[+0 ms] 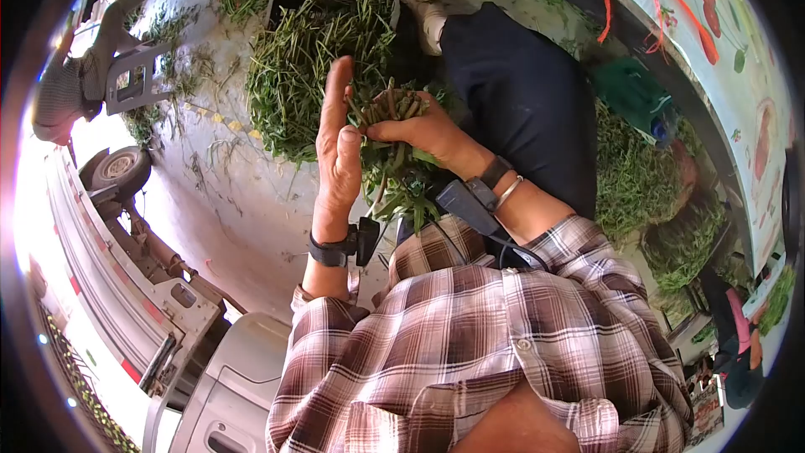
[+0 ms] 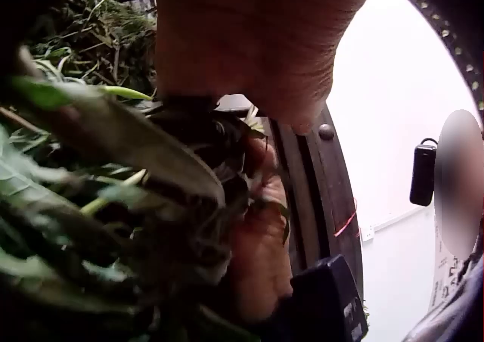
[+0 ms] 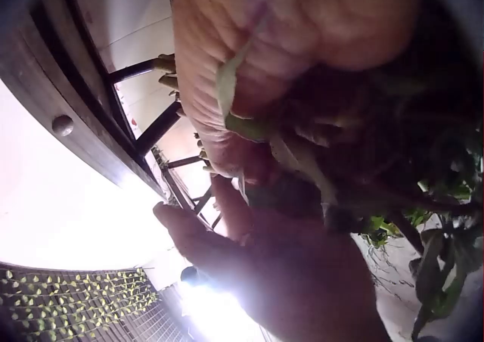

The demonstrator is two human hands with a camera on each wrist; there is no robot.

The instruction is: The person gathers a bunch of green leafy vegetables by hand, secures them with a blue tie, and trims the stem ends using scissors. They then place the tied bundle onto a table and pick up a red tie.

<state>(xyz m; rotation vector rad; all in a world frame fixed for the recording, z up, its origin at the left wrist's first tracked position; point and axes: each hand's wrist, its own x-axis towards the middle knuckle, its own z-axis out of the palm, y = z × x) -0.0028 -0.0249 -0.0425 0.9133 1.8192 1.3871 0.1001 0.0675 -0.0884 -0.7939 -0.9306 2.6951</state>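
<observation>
In the head view, the right hand grips a bunch of leafy green stems, with the cut ends up and leaves hanging below. Beside the bunch, the left hand is held upright, fingers straight and thumb raised, its palm side towards the stems; whether it touches them is unclear. Large leaves fill the left of the left wrist view, under the left hand. In the right wrist view the right hand curls round the shadowed stems, and the left hand shows below it.
A dark crate heaped with cut greens stands just beyond the hands. More greens lie at the right. A grey stool and a vehicle are at the left; a patterned table edge borders the right.
</observation>
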